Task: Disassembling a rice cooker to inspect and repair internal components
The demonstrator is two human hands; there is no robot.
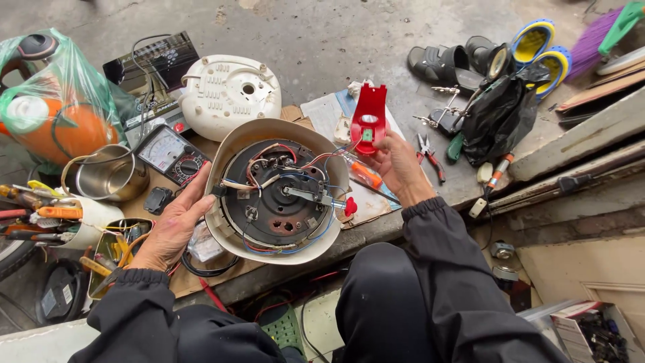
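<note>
Upturned white cooker body (pixel 232 144) with exposed wiring, left hand (pixel 173 225) steadying its rim, right hand (pixel 398 163) holding red plastic panel (pixel 369 118), analogue multimeter (pixel 173 154) beside.

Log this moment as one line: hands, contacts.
left hand: steadies cooker body | right hand: holds red panel | wires exposed | multimeter beside
</note>
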